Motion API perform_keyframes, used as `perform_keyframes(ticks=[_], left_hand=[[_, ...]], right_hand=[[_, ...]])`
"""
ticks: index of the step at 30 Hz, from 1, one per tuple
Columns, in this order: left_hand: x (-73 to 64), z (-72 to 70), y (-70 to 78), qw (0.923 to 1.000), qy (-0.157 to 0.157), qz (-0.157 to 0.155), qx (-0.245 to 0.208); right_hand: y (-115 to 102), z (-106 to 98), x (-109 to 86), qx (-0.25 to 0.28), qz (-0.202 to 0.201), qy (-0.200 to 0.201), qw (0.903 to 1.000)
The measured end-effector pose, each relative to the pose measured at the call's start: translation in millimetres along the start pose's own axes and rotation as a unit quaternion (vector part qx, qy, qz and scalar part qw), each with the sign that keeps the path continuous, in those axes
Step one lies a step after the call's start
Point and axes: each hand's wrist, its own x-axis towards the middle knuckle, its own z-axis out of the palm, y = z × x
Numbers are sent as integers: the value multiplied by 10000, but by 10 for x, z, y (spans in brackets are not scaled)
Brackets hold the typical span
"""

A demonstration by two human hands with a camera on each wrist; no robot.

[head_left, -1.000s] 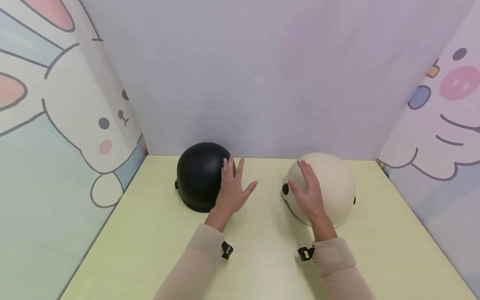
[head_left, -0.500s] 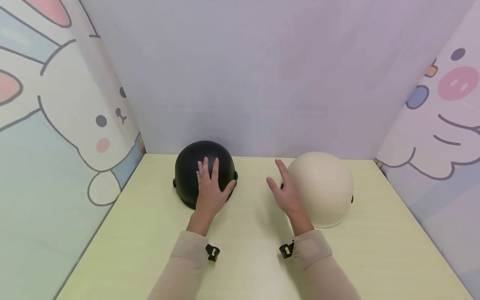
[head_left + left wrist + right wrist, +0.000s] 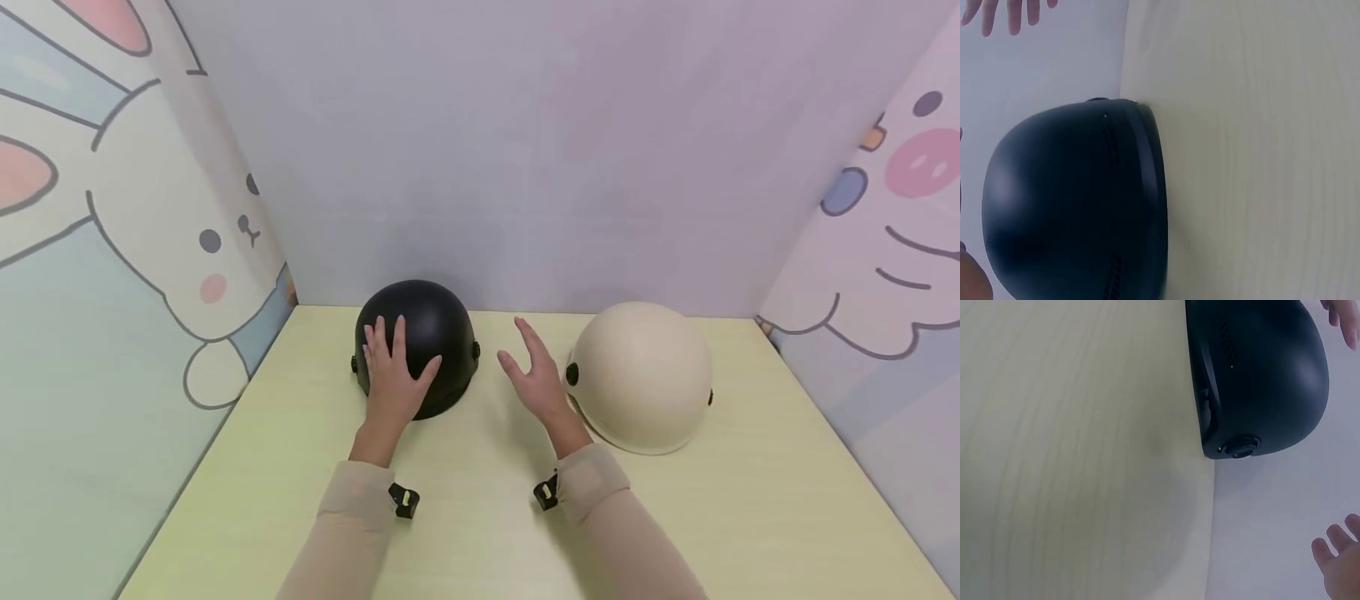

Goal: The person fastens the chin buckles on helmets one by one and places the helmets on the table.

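Note:
A glossy black helmet (image 3: pixel 442 333) sits dome-up at the back left of the table, a round knob on each side. My left hand (image 3: pixel 392 383) hovers in front of its dome in the head view, fingers straight and spread; contact cannot be told. Between the two helmets is my right hand (image 3: pixel 540 387), raised with straight fingers and the thumb apart, holding nothing. To its right rests a cream helmet (image 3: pixel 645 375), also dome-up. The left wrist view shows the black helmet (image 3: pixel 1079 200) close up. In the right wrist view, the right hand's fingers (image 3: pixel 1338 537) show at the lower right.
Both helmets stand on a pale wood-grain table (image 3: pixel 480 517). Behind it rises a plain lilac backdrop (image 3: pixel 510 150). Side panels carry a cartoon rabbit (image 3: pixel 172 225) on the left and a pink-nosed figure (image 3: pixel 900 242) on the right. Black wrist devices (image 3: pixel 405 500) are worn at both cuffs.
Both hands have moved left: the left from the black helmet's right side across its front, the right from before the cream helmet into the gap. Neither helmet has visibly moved.

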Motion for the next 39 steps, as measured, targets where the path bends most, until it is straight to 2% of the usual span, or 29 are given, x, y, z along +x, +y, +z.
perform_keyframes(ticks=[6, 11, 15, 20, 27, 39], left_hand=[[9, -23, -82, 9999, -11, -96, -52], [8, -53, -148, 9996, -151, -217, -104], [13, -70, -191, 9991, -268, -318, -52], [45, -59, -241, 9992, -242, -310, 29], [70, -32, -296, 9989, -375, -237, 124], [78, -53, -324, 9981, -486, -344, 180]], right_hand=[[-15, 145, 46, 72, -33, -13, 10000], [-40, 280, 85, 194, 52, -83, 9998], [-40, 398, 113, 376, 227, -212, 9988], [-12, 532, 140, 527, 444, -310, 9971], [25, 682, 158, 700, 711, -403, 9942], [72, 837, 205, 677, 1247, -475, 9887]])
